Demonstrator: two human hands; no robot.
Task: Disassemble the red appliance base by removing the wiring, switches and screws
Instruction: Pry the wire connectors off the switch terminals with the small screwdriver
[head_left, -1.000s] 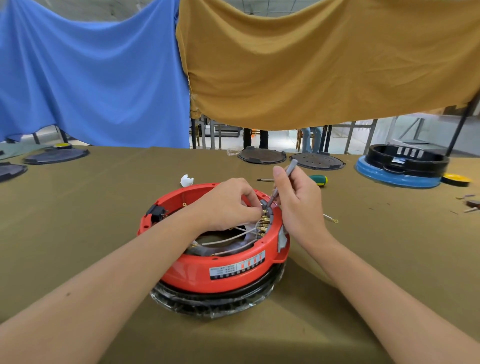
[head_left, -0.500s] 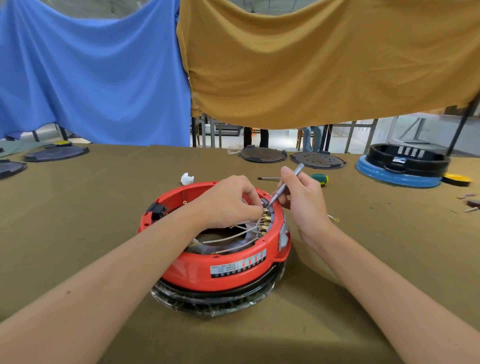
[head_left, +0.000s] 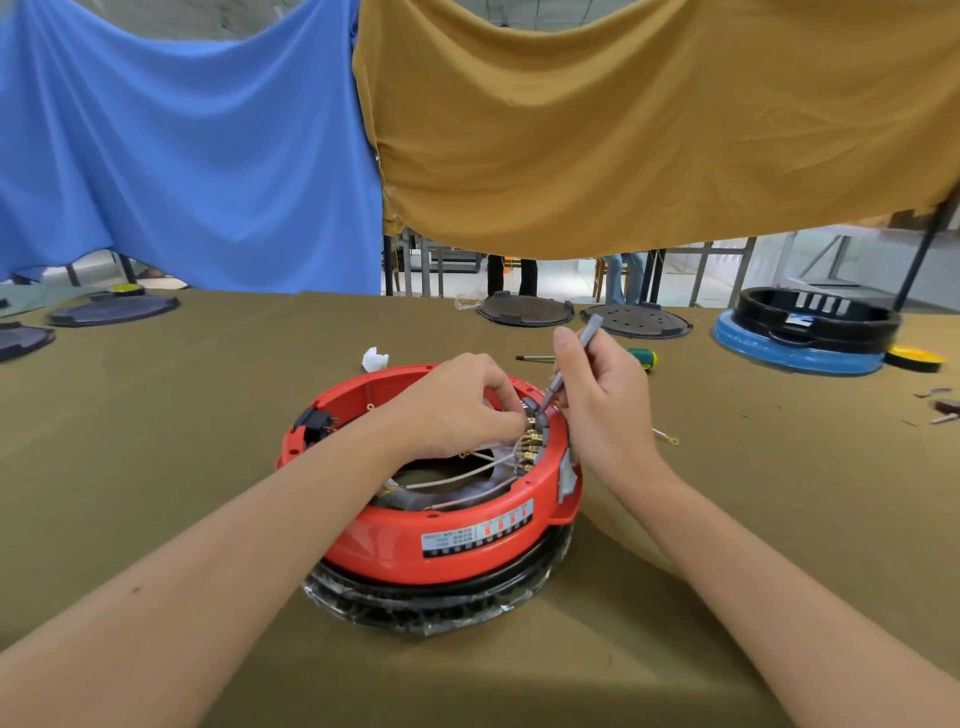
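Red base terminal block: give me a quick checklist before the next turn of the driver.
1. Grey screwdriver held by right hand: ok.
2. Tip down at brass terminals: ok.
3. Tip seated in a screw head: cannot tell.
4. Left hand steadies the parts inside the red base: ok.
5. White wires still attached to terminals: not ok.
6. Spare green-handled screwdriver within reach on table: ok.

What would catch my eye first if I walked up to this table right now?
Probably the round red plastic appliance base in the middle of the olive cloth-covered table, with white wires and brass terminals showing inside. Both hands meet over its far rim: the right hand holds a slim grey metal screwdriver tipped into the terminals, the left hand curled beside them.
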